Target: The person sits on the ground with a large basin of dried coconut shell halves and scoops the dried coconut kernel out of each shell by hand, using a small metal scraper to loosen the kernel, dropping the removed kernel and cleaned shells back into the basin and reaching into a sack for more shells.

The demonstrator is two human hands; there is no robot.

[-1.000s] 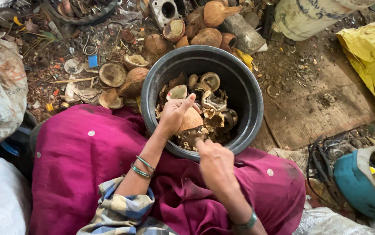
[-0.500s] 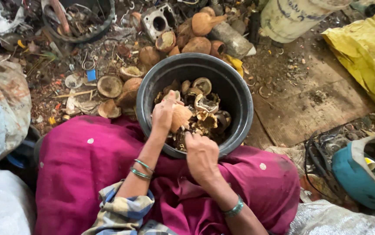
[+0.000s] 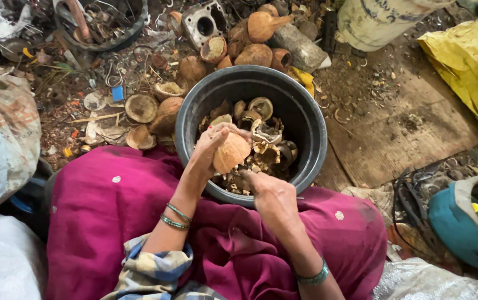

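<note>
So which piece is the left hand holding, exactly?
Find the big black bucket against the magenta lap. Over its near rim the left hand holds a rounded shell piece. It is pale tan and smooth, lifted above the darker broken bits in the bucket.

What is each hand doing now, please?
Left hand: closed on a coconut shell piece.
Right hand: closed around something hidden, over the black bucket.

Pale tan, rounded coconut shell piece (image 3: 230, 152), smooth convex face uppermost, gripped from the left side and held tilted above the near inner rim of the bucket; dark grey round plastic bucket (image 3: 311, 111) stands upright against the magenta-clad lap. Bucket partly filled with broken brown coconut shell fragments (image 3: 265, 133), loosely heaped.
</note>
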